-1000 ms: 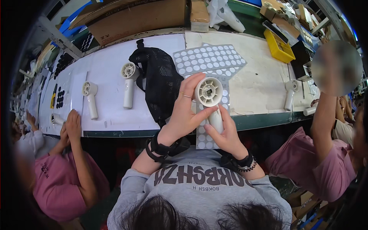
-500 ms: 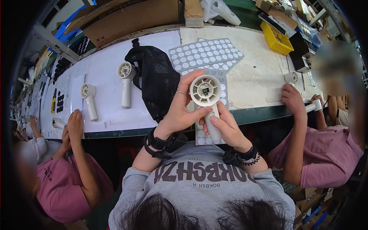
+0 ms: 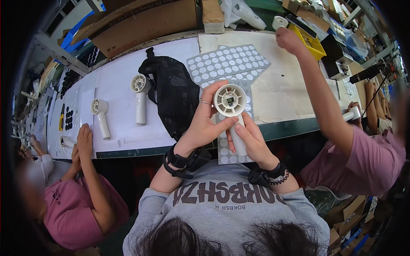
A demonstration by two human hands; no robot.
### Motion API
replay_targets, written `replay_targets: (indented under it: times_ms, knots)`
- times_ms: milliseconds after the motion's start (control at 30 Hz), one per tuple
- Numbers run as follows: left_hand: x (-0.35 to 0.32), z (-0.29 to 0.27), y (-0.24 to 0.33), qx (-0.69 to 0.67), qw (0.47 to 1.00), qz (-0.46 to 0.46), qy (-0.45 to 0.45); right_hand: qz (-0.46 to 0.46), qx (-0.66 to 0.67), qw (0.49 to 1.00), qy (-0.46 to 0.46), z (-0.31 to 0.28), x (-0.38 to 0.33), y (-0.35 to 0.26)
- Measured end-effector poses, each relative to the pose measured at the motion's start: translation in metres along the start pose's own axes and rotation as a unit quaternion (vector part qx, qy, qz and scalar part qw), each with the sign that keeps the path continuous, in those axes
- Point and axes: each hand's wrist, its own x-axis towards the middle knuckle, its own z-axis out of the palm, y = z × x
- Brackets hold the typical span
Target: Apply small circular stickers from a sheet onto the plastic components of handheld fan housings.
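Left hand point(image 3: 205, 123) pinches handheld fan point(image 3: 232, 112) head; right hand point(image 3: 250, 141) wraps handle, over table point(image 3: 128, 136) near edge. Loose grip risks drop.

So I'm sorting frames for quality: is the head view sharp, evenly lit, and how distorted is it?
Head view: the round white handheld fan between the left hand and right hand is sharp; lighting is even, soft, without harsh shadows; the white worktable edge bows with fisheye distortion; corners are black; side faces are blurred.
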Motion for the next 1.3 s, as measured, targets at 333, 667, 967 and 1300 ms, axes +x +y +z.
replay_targets:
  times_ms: [333, 667, 967, 1300]
  knots:
    - [0.0, 0.0, -0.002, 0.025, 0.999, -0.028, 0.012, 0.013, -0.005, 1.0, 0.015, -0.001, 0.004, 0.001]
    - [0.005, 0.01, -0.011, 0.037, 0.998, -0.041, 0.01, 0.034, 0.001, 0.999, 0.038, -0.015, 0.002, 0.008]
    - [-0.002, 0.009, -0.009, 0.152, 0.983, -0.097, 0.03, 0.015, -0.012, 0.994, 0.111, -0.045, 0.002, -0.017]
    - [-0.042, -0.003, -0.035, 0.219, 0.963, -0.13, -0.088, -0.099, -0.088, 0.973, 0.188, -0.257, 0.203, -0.135]
